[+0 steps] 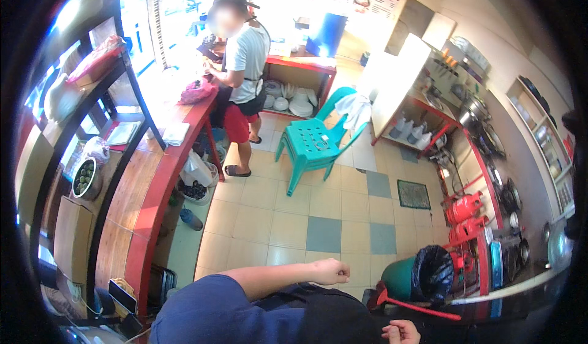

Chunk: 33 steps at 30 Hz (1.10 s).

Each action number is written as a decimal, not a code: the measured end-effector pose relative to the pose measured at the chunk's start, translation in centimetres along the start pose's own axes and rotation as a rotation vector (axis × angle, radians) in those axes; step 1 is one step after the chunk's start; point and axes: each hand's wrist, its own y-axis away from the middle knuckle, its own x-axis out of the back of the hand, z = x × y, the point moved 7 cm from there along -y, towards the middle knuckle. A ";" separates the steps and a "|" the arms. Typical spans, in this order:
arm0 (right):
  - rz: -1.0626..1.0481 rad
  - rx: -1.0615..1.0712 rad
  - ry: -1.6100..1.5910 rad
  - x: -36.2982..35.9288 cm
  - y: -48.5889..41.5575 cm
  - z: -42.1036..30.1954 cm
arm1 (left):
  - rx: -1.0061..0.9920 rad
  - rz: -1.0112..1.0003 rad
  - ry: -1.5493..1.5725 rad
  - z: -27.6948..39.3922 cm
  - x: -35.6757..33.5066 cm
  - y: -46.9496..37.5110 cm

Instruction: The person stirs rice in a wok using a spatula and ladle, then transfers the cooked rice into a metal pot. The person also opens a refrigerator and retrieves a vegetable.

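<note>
My left hand (331, 271) hangs in front of my body over the tiled floor, its fingers curled in with nothing seen in them. At the bottom right, my right hand (402, 332) is partly cut off by the picture's edge, fingers loosely bent; whether it holds anything cannot be told. Near it lies a red plastic handle (421, 308), beside a green bin (396, 273) lined with a black plastic bag (432, 273). Farther off stand stacked green plastic chairs (308, 137) with a white cloth (354, 110) over the backrest.
A co-worker (248, 64) stands at the red-edged wooden counter (151, 215), near a pink plastic bag (196, 91). Beneath the counter are a bucket (195, 192) and a blue bottle (191, 219). To the right, red gas cylinders (465, 207) sit below a worktop holding pans; a floor mat (413, 194) lies nearby.
</note>
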 end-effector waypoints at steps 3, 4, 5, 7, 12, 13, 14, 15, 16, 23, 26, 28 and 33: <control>-0.163 0.105 0.111 -3.9 -5.4 -1.9 | -0.026 -0.004 0.110 -0.5 4.3 0.6; -0.194 0.154 0.163 -4.8 -7.0 -2.5 | -0.057 -0.016 0.174 -0.5 5.3 0.9; -0.231 0.165 0.156 -5.6 -8.5 -3.0 | -0.067 -0.044 0.220 -0.5 6.0 1.0; -0.312 0.181 0.144 -7.1 -11.9 -3.9 | -0.109 -0.085 0.333 -0.5 6.9 1.2; -0.475 0.324 0.208 -10.1 -20.4 -6.0 | -0.156 -0.262 0.521 -1.8 7.6 -0.2; -0.523 0.252 0.187 -10.6 -22.3 -5.6 | -0.118 -0.241 0.549 -2.7 8.4 -0.8; -0.571 0.181 0.165 -11.0 -24.4 -5.2 | -0.079 -0.219 0.575 -3.5 9.2 -1.5; -0.618 0.109 0.144 -11.4 -26.4 -4.7 | -0.040 -0.198 0.601 -4.2 10.2 -2.2; -0.639 0.149 0.100 -11.7 -28.6 -4.9 | -0.004 -0.141 0.476 -4.9 11.5 -3.2; -0.827 0.413 0.032 -10.9 -47.7 -7.4 | 0.350 0.069 0.360 -4.3 22.2 -13.3; -0.841 0.462 0.096 -7.4 -55.4 -9.9 | 0.394 0.079 0.242 -0.3 27.3 -19.9; -0.921 0.439 0.027 -4.3 -59.3 -11.5 | 0.220 0.039 0.239 4.2 30.1 -25.2; -1.217 0.659 -0.185 3.9 -65.8 -15.0 | -0.574 -0.263 0.191 18.6 34.2 -34.1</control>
